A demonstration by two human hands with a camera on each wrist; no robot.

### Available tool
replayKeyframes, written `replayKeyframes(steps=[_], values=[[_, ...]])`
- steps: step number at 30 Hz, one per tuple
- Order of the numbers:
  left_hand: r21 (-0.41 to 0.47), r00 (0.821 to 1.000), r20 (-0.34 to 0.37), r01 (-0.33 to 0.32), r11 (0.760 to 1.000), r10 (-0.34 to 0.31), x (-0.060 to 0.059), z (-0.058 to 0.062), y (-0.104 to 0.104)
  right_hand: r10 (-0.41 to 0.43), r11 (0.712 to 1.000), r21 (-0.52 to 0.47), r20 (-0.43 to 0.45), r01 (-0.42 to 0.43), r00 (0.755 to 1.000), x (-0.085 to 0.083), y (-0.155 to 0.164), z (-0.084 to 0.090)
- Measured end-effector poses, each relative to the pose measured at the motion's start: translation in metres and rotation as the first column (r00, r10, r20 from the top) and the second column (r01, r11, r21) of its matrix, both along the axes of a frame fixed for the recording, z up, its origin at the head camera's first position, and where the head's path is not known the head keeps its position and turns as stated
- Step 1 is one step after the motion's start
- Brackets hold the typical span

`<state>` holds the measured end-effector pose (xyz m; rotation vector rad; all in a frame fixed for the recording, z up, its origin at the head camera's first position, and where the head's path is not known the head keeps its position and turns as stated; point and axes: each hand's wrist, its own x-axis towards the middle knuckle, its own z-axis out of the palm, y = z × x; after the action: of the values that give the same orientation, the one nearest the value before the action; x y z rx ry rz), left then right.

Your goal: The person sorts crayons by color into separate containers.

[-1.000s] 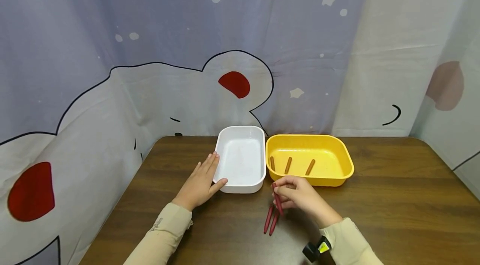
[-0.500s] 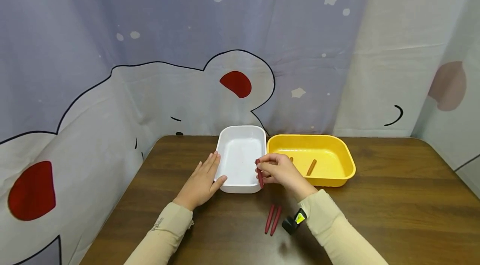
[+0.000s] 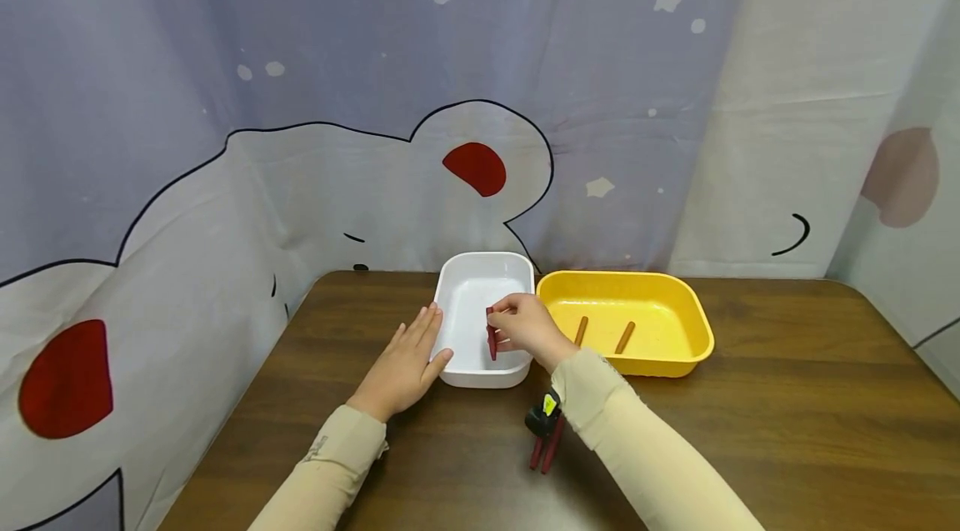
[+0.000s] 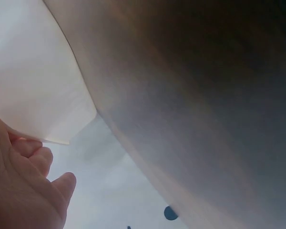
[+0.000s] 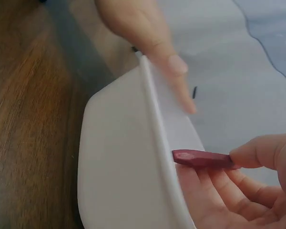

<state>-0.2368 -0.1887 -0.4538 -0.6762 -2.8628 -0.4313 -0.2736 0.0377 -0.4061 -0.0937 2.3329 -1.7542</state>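
My right hand pinches a dark red crayon between thumb and fingers, above the inside of the white tray. In the right wrist view the faceted crayon points across the tray's rim, with the thumb at its far end. At the tray's left side rests my left hand, fingers straight against the rim. Two more dark red crayons lie on the table below the right wrist, partly covered by the wrist camera. The left wrist view catches just part of the left hand by the tray's white wall.
Right of the white tray stands a yellow tray. Two brown sticks show in it; its left part is hidden behind the right hand. A printed curtain hangs behind the wooden table.
My right hand has lifted the crayon off the table area before the yellow tray and carried it left and up over the white tray. The left hand stays in place.
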Motion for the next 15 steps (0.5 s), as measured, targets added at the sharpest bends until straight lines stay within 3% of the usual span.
replayKeyframes(steps=[5, 15], values=[[0.001, 1.000, 0.000, 0.000, 1.000, 0.000, 0.000, 0.001, -0.001, -0.028, 0.992, 0.123, -0.002, 0.028, 1.000, -0.006, -0.014, -0.002], [0.000, 1.000, 0.001, 0.000, 1.000, 0.000, 0.000, 0.000, -0.001, -0.079, 0.984, 0.160, -0.024, 0.081, 0.997, -0.012, -0.027, -0.012]])
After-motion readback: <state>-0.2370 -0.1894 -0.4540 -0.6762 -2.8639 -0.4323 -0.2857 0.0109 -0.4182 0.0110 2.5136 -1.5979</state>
